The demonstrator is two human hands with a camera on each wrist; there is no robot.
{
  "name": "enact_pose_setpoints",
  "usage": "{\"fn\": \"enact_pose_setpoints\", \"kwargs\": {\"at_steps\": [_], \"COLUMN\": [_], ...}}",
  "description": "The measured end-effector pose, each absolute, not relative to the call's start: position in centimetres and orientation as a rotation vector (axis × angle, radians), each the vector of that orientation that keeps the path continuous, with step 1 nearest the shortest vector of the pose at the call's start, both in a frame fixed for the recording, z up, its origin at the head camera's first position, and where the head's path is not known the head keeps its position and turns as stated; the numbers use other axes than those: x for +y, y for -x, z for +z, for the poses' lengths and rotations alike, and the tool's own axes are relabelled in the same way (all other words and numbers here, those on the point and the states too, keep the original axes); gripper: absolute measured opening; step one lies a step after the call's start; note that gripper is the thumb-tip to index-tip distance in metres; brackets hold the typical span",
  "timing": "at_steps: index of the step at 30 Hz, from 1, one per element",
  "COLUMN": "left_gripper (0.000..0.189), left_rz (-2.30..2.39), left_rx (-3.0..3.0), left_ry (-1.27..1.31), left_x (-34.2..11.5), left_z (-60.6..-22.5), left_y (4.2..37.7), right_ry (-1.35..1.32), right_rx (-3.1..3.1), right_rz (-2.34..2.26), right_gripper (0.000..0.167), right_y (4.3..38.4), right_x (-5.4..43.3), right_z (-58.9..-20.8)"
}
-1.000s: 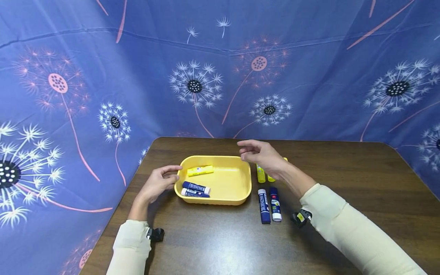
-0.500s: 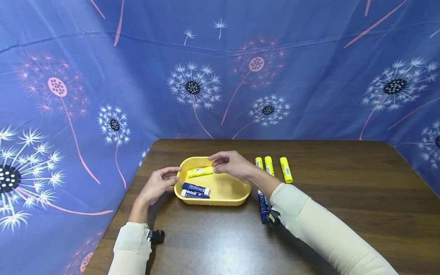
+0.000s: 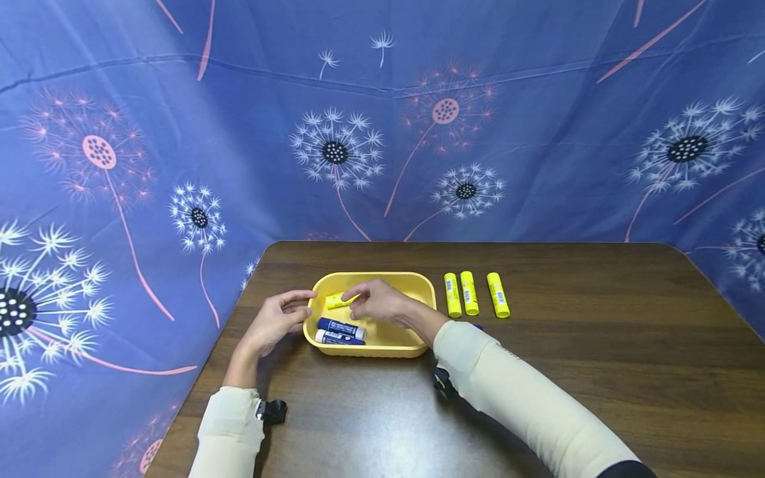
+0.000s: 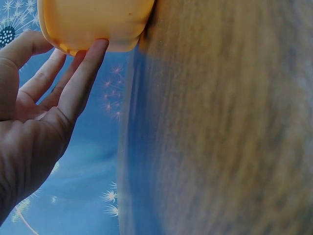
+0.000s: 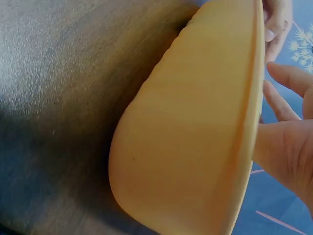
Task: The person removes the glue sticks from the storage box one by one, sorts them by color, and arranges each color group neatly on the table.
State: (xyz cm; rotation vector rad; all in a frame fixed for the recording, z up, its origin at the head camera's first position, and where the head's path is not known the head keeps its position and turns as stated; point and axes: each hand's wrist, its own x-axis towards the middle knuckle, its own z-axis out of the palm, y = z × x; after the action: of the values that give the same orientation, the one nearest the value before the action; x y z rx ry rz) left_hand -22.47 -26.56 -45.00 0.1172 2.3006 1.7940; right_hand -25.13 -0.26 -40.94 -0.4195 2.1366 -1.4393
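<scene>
A yellow tray (image 3: 412,285) stands on the table. In the head view a yellow glue stick (image 3: 337,302) lies in its far left part, and two dark blue glue sticks (image 3: 342,328) lie nearer its front. My left hand (image 3: 275,322) touches the tray's left end with extended fingers (image 4: 80,83), seen against the wall in the left wrist view. My right hand (image 3: 382,302) reaches into the tray over the yellow stick, with index finger and thumb apart around it. That hand covers the stick's right end. In the right wrist view the tray wall partly hides the fingers.
Three yellow glue sticks (image 3: 469,293) lie on the brown table (image 3: 597,345) to the right of the tray. Under the right sleeve (image 3: 508,392) only a bit of blue shows. A blue dandelion-print cloth (image 3: 382,166) hangs behind the table.
My right hand has moved left from beyond the tray's right rim to the yellow glue stick inside. Its sleeve now covers the blue sticks on the table. My left hand stays put.
</scene>
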Motion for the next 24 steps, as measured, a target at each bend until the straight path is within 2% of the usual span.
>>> {"fn": "enact_pose_setpoints", "kwargs": {"at_steps": [24], "left_gripper": [0.046], "left_rz": [1.780], "left_rx": [2.318], "left_ry": [-0.114], "left_x": [-26.6], "left_z": [-45.1], "left_y": [22.6], "right_ry": [0.391], "right_rx": [2.092], "right_rz": [-1.331], "right_gripper": [0.047], "right_y": [25.6], "right_x": [-1.8], "right_z": [-43.3]}}
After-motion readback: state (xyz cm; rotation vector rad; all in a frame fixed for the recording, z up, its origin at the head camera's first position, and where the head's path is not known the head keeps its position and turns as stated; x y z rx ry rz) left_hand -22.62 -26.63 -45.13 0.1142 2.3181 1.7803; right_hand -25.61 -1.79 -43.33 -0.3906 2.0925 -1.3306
